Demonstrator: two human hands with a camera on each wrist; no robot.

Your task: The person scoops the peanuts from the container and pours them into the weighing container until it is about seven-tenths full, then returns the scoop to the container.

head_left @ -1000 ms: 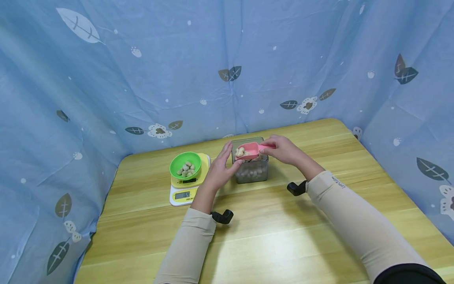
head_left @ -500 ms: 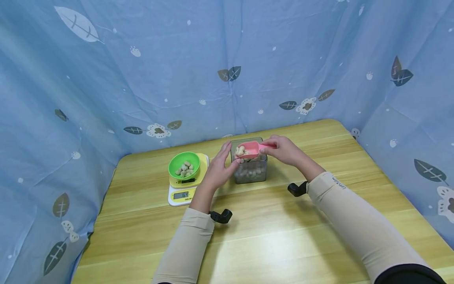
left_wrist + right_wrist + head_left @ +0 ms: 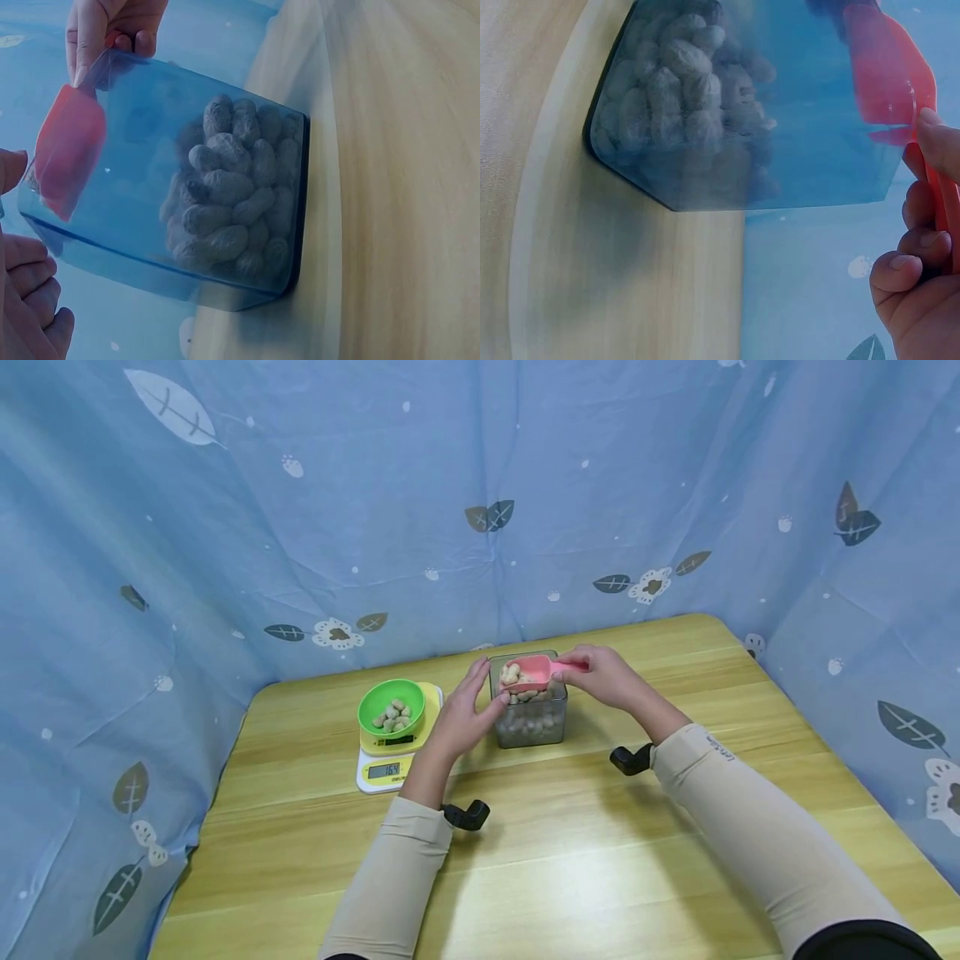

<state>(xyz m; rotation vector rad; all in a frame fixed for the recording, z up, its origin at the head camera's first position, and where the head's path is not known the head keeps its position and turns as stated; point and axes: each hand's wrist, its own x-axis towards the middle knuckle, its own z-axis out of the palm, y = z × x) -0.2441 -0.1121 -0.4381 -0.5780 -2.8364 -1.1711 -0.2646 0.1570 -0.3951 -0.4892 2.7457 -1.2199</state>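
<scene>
A pink scoop [image 3: 538, 668] with several unshelled peanuts in it is at the mouth of a clear grey-tinted square container [image 3: 532, 732]. My right hand [image 3: 606, 677] pinches the scoop's handle between thumb and fingers, at the container's right side. Peanuts [image 3: 225, 187] fill the container's lower part, as the left wrist view shows through the wall. My left hand [image 3: 459, 718] is at the container's left rim, fingers extended and thumb close to the scoop's front edge. In the right wrist view the scoop's bowl [image 3: 889, 67] shows through the container's wall.
Left of the container, a green bowl [image 3: 381, 693] holding several peanuts [image 3: 393, 718] sits on a yellow and white kitchen scale [image 3: 371, 782] whose display reads about 164. Everything stands on a wooden table [image 3: 555, 843], with a blue patterned curtain [image 3: 420, 527] behind and at both sides.
The scoop has risen slightly and levelled a little over the container, in my right hand. My left hand has hardly moved; the bowl and scale are unchanged.
</scene>
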